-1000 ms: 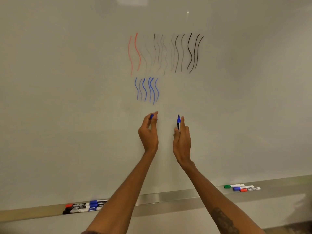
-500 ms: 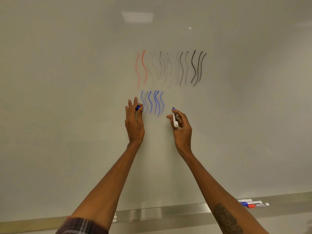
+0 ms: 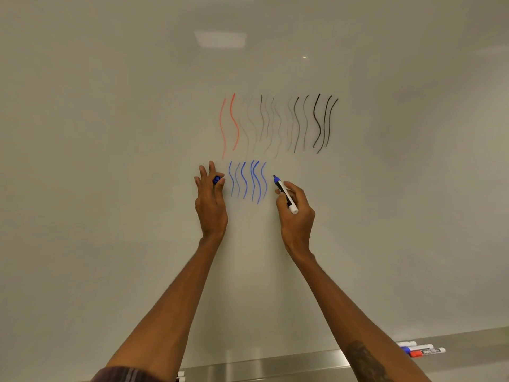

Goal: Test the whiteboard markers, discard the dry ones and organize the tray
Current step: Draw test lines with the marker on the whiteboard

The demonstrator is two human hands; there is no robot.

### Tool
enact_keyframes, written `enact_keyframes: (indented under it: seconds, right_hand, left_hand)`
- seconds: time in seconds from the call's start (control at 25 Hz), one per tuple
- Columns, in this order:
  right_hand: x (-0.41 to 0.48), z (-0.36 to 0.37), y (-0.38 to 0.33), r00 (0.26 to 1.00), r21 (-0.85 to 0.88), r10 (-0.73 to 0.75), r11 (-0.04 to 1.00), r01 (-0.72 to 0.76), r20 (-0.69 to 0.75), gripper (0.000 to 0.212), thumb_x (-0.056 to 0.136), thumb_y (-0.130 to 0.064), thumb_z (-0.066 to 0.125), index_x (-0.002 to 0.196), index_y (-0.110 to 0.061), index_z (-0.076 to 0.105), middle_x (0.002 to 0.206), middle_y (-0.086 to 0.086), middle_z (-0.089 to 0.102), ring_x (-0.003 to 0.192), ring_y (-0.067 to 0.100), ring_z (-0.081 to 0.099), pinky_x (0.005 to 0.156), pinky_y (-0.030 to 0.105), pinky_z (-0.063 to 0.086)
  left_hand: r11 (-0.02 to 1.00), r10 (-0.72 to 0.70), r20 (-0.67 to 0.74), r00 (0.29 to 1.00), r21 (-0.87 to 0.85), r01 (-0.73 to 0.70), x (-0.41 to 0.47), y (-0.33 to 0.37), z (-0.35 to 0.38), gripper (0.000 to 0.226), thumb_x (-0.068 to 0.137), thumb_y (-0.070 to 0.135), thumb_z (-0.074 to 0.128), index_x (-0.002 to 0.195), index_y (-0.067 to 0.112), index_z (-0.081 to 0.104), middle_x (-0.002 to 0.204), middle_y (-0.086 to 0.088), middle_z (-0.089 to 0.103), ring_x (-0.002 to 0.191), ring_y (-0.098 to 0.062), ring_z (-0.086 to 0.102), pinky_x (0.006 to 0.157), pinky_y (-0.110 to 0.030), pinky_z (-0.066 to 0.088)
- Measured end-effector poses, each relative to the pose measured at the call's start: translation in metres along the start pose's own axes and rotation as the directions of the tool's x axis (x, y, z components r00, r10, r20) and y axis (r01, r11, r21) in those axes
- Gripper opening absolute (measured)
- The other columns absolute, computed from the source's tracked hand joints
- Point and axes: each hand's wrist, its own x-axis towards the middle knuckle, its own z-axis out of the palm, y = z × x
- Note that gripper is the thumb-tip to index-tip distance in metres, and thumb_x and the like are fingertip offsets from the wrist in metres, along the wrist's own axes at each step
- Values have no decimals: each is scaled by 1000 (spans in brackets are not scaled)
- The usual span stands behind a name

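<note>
Across nearly the whole view stretched a glossy, pale whiteboard (image 3: 110, 161), its smooth face carrying a soft rectangular light reflection (image 3: 220, 38). Along its lower edge ran the tray (image 3: 275, 365), a long ledge of brushed metal. High on the board stood rows of wavy upright strokes. Two red lines (image 3: 233, 122) stood at the left. Beside them a run of black lines (image 3: 316, 125) went from faint grey to solid dark toward the right, and beneath were several blue lines (image 3: 253, 183).

The left hand (image 3: 210, 205) hovered just left of the blue strokes and the right hand (image 3: 297, 216) just right of them. The right fingers were curled round an uncapped marker (image 3: 285, 194). It had a white barrel with a black printed label too blurred to read. Its blue nib pointed up and left, close to the board, but whether it touched could not be told.

At the tray's right end lay three markers (image 3: 421, 350) side by side, white-barrelled, one blue cap and one red cap showing, their labels illegible. The left fingers pinched a small round blue cap (image 3: 216, 179) against the thumb, with the remaining fingers straight.
</note>
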Motion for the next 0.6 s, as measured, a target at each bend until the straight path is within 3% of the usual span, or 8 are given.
enact_keyframes:
  seconds: [0.16, 0.32, 0.44, 0.6]
  right_hand:
    - [6, 8, 6, 997, -103, -76, 992, 73, -28, 30, 94, -12, 60, 123, -15, 67, 97, -9, 70, 78, 11, 64, 69, 21, 52]
    - [8, 15, 12, 991, -133, -132, 983, 128, -18, 28, 96, -20, 63, 123, -15, 66, 103, -6, 70, 91, 14, 67, 79, 30, 57]
    - [11, 16, 18, 984, -178, -178, 969, 173, -11, 29, 95, -21, 62, 123, -14, 66, 102, -4, 70, 88, 16, 66, 78, 38, 57]
    - [17, 16, 21, 965, -297, -260, 925, 238, -35, 37, 94, -33, 55, 124, -14, 66, 99, -3, 71, 82, 16, 63, 76, 37, 54]
  left_hand:
    - [999, 42, 6, 999, 11, -42, 1, -8, -2, 42, 103, 31, 48, 140, 11, 52, 160, -2, 32, 151, -19, 14, 114, -6, 19]
    - [993, 110, -31, 993, 34, -109, -1, -11, -2, 35, 101, 20, 54, 135, 14, 56, 157, 5, 31, 149, -16, 16, 118, -25, 30]
    - [978, 199, -59, 978, 70, -195, 1, -22, 0, 25, 100, 19, 55, 124, 11, 59, 155, 8, 34, 149, -12, 18, 116, -37, 36]
    - [951, 300, -130, 945, 118, -285, 5, -29, 6, 33, 99, 17, 57, 132, 16, 55, 154, 20, 28, 147, 2, 16, 110, -50, 43]
